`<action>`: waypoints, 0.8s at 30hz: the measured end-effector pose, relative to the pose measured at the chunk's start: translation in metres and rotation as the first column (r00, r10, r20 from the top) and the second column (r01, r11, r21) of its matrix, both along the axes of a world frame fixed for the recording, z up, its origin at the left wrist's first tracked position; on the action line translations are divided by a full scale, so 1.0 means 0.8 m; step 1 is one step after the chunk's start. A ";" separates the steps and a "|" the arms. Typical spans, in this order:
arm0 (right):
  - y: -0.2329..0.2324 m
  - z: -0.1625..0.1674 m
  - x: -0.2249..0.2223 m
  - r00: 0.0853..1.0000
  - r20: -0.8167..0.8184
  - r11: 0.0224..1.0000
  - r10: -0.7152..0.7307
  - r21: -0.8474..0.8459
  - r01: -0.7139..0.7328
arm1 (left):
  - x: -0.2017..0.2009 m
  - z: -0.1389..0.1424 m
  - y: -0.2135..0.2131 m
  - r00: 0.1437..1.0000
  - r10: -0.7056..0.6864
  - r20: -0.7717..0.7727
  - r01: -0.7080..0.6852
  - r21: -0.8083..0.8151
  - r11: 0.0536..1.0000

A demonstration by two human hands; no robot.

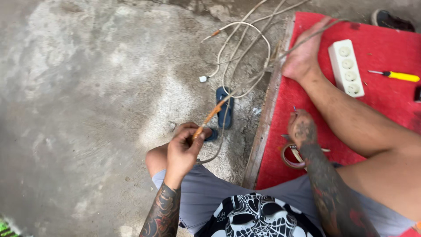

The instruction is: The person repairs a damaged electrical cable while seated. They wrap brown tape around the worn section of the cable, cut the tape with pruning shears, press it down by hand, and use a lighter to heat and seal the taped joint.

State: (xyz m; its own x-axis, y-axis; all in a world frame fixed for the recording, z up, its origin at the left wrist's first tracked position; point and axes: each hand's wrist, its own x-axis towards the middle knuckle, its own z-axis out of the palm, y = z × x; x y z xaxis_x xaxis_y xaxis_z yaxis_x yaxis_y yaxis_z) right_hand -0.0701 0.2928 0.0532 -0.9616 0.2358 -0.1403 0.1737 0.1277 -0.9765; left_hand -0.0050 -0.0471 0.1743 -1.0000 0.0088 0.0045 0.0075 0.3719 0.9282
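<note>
Bare concrete floor [87,109], grey w/ pale patches. Tangle of whitish cables [245,48] laid on it, small white plug [202,79] at one end. Blue sandal [225,107] set flat near cables. Red mat [386,92] on wooden board spread at right; on mat: white power strip [346,68], yellow screwdriver [397,76] just beside it, tape roll [290,157] near mat's front edge.

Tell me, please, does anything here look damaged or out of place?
Yes. The white cable lies in loose tangled loops on the concrete floor. The left hand holds a stretch of it wrapped in orange-brown tape, which looks like a patched spot. The right hand rests on the red mat.
</note>
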 end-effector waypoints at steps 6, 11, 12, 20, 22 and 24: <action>-0.110 0.059 0.095 0.906 0.157 0.795 0.394 -0.553 -0.250 | 0.010 -0.009 0.032 0.979 0.034 0.203 -0.059 0.118 0.991; -0.124 0.099 0.094 0.874 0.048 0.765 0.483 -0.509 -0.395 | 0.014 -0.013 0.043 0.988 -0.008 0.155 -0.013 0.139 0.990; -0.123 0.103 0.090 0.863 0.053 0.749 0.502 -0.526 -0.403 | 0.014 -0.014 0.045 0.977 -0.002 0.214 -0.039 0.184 0.982; -0.135 0.097 0.083 0.817 0.304 0.645 0.489 -0.757 -0.105 | 0.019 -0.018 0.062 0.963 0.065 0.260 -0.095 0.102 0.990; -0.136 0.094 0.081 0.815 0.321 0.639 0.482 -0.765 -0.077 | 0.018 -0.017 0.063 0.963 0.069 0.259 -0.096 0.093 0.991; -0.134 0.093 0.076 0.812 0.340 0.643 0.474 -0.764 -0.055 | 0.018 -0.016 0.062 0.971 0.050 0.234 -0.075 0.099 0.992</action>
